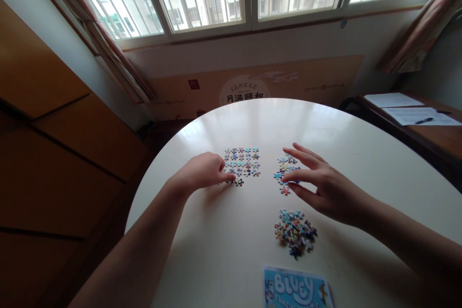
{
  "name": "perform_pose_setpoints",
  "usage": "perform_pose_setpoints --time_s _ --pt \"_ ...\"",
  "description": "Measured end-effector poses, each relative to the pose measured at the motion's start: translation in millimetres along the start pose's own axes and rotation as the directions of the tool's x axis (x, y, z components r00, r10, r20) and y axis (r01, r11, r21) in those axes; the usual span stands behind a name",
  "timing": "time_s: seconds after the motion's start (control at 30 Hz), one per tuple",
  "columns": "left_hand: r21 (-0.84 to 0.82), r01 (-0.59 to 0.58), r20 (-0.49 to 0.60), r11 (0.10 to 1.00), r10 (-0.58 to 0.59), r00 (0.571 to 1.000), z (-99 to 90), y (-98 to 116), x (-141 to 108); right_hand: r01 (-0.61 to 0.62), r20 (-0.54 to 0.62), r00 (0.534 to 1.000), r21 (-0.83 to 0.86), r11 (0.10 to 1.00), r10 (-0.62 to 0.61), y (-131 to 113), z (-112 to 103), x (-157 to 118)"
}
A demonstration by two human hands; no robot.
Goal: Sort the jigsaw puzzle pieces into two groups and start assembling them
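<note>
Rows of jigsaw puzzle pieces (241, 157) lie on the round white table. At their lower left corner is my left hand (205, 171), fingers curled, with thumb or fingertip on the table beside a piece (238, 182); whether it pinches one is hidden. My right hand (323, 183) hovers over a looser group of pieces (284, 173), its fingers spread and apart, nothing seen between them. Part of that group is covered by the fingers. Closer to me sits a heaped pile of mixed pieces (295, 232).
A blue Bluey box (298, 288) lies at the near side of the white table (216, 260). To the right, a dark wooden desk (447, 130) holds papers (420, 115) and a pen (424, 121). Wooden cabinets (54, 154) stand left, barred windows ahead.
</note>
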State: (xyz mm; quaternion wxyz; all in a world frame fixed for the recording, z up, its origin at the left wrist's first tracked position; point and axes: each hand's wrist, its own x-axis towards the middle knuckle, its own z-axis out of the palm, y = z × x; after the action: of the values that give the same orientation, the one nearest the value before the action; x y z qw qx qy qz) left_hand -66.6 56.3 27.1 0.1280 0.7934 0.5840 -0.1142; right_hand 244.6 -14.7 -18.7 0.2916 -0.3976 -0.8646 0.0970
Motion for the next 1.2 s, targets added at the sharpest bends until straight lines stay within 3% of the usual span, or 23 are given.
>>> perform_pose_setpoints --time_s 0.63,0.93,1.2 --pt "-0.046 -0.006 0.011 0.999 0.006 1.000 -2.3 -1.1 -2.8 -0.002 0.007 1.000 -0.008 1.000 0.002 2.8 1.7 -1.3" --pt "0.018 -0.165 -0.029 0.986 0.165 0.986 1.3 18.4 -7.2 -0.006 0.002 1.000 -0.016 1.000 0.006 -0.2 0.2 -0.2" --pt "0.034 -0.238 -0.086 0.971 0.240 0.967 8.3 15.4 -2.0 0.001 0.002 1.000 -0.012 1.000 -0.001 2.1 1.6 -0.7"
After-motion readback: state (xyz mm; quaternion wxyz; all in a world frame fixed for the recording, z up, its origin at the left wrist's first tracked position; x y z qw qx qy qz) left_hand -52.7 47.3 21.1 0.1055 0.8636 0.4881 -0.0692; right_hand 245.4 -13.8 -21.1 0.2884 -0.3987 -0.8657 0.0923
